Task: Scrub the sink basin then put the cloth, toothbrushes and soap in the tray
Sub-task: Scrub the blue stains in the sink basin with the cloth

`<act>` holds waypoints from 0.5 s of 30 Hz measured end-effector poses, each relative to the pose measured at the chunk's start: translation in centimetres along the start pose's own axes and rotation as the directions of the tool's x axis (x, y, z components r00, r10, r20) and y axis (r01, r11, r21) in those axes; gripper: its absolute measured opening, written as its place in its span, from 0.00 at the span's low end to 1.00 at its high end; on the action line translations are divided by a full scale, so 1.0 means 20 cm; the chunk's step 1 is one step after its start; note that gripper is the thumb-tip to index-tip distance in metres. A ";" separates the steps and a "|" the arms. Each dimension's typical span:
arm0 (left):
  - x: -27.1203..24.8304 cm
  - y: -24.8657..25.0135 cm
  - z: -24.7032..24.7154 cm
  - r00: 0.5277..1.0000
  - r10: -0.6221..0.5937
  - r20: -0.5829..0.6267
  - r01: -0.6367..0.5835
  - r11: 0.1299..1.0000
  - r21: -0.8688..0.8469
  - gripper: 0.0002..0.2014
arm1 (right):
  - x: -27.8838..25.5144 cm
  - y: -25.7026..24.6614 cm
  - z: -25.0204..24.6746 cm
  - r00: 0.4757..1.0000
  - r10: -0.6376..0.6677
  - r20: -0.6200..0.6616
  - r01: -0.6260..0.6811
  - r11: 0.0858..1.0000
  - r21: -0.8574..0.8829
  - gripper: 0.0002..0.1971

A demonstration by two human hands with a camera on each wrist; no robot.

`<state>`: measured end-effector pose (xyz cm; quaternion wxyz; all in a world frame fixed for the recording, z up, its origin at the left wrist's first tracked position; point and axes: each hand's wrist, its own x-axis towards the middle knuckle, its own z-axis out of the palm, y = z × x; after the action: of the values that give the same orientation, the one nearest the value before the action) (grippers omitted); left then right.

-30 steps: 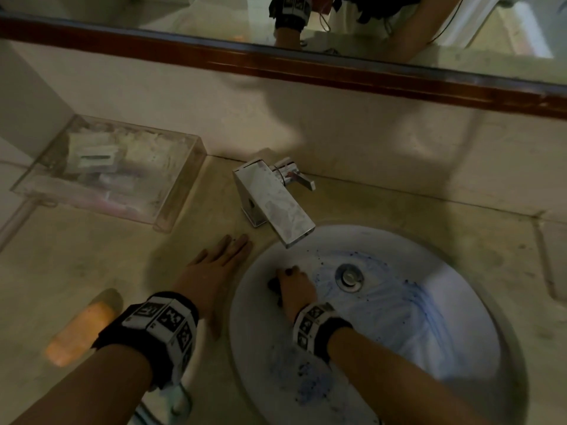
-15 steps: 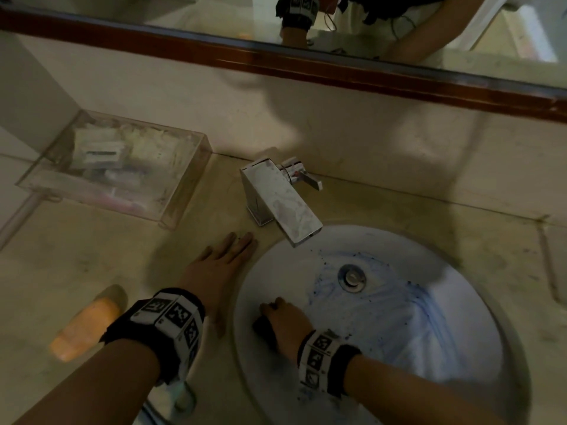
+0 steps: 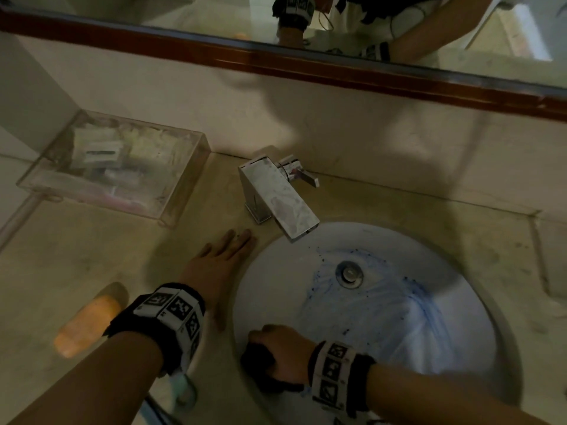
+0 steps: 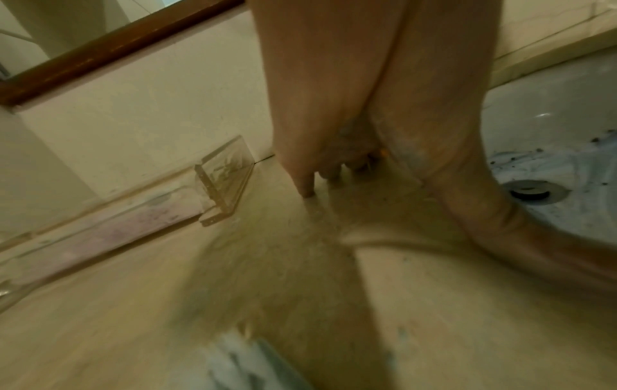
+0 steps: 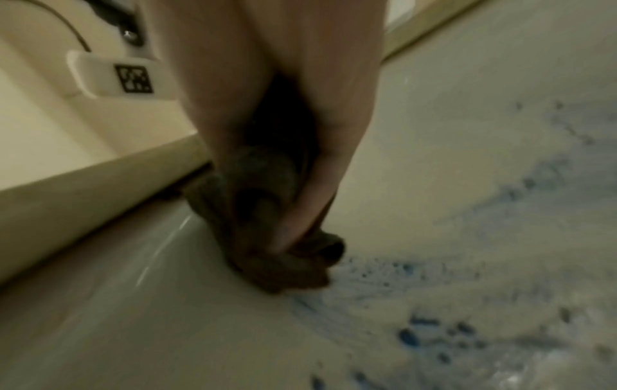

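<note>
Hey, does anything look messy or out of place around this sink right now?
Yes. Blue streaks and specks smear the white sink basin around the drain. The orange soap bar lies loose on the counter, not in the clear tray.

A dim bathroom: a white oval sink basin [image 3: 429, 348] with a drain sits sunk into a beige stone counter [image 3: 76, 256], a square chrome faucet [image 3: 276, 197] at its 11 o'clock, a wood-framed mirror [image 3: 276, 59] along the wall at 12, and a clear tray [image 3: 171, 207] of toiletries at 10 o'clock
</note>
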<state>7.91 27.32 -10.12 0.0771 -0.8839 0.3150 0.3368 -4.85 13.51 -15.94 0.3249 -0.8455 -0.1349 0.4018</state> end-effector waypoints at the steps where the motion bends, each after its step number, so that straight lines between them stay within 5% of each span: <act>1: 0.00 0.00 0.00 1.000 0.001 -0.009 -0.001 1.000 0.006 0.76 | 0.01 0.01 0.01 1.000 0.010 -0.004 -0.010 1.000 -0.014 0.15; 6: 0.00 0.01 0.00 1.000 -0.007 0.011 0.007 1.000 0.017 0.78 | 0.08 0.17 -0.04 0.985 0.162 -0.053 -0.170 0.965 -0.200 0.28; 10: 0.00 0.01 -0.01 1.000 -0.011 0.013 0.010 1.000 0.004 0.78 | 0.10 0.24 -0.16 0.956 0.260 -0.136 -0.280 0.948 -0.150 0.25; 12: 0.00 0.01 -0.01 1.000 -0.006 0.005 0.006 1.000 -0.004 0.77 | 0.05 0.24 -0.19 0.955 0.256 -0.151 -0.268 0.961 -0.067 0.22; 15: -0.01 0.01 -0.02 1.000 0.003 0.013 -0.003 1.000 -0.011 0.77 | -0.06 0.14 -0.09 0.990 0.106 -0.089 -0.104 0.994 0.025 0.30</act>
<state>7.95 27.16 -9.67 0.0736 -0.8816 0.3140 0.3445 -4.26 10.12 -16.22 0.3175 -0.8654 -0.0715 0.3810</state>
